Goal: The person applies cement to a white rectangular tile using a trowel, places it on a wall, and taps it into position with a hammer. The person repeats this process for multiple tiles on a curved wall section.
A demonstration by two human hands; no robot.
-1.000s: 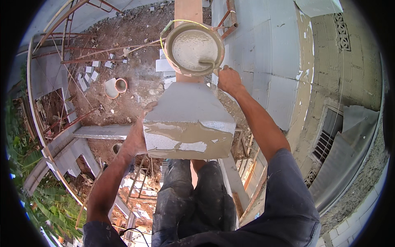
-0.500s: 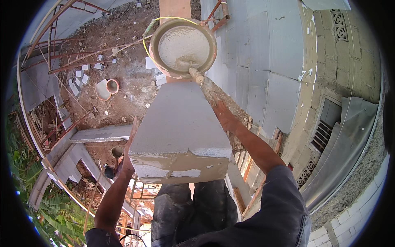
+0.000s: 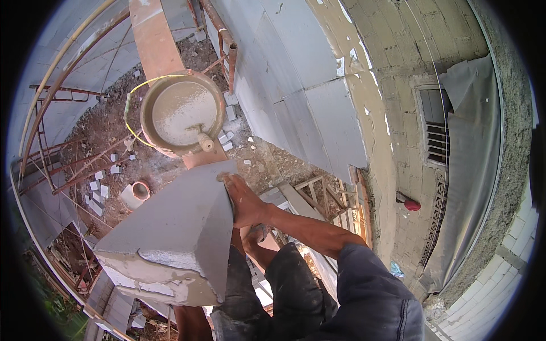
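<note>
A large grey lightweight concrete block (image 3: 176,210) is held up in front of me, tilted, with wet mortar (image 3: 196,290) spread in patches along its near face. My right hand (image 3: 245,203) grips the block's right edge, its fingers over the top corner. My left forearm (image 3: 190,323) runs up under the block, which hides my left hand. Just beyond the block, a round bucket (image 3: 147,116) of grey mortar stands on a plank. A trowel (image 3: 206,142) rests in it, its wooden handle over the near rim.
The bucket's plank (image 3: 152,42) stretches away over rubble-strewn ground far below. Rusty scaffold pipes (image 3: 42,125) stand at the left. A tall wall (image 3: 318,113) of grey blocks rises to the right. White block offcuts (image 3: 96,196) and a small tub (image 3: 140,190) lie below.
The block has swung left and tilted, and my right hand has moved onto its far right corner. My left hand has gone from the block's left side to out of sight. The view has turned right.
</note>
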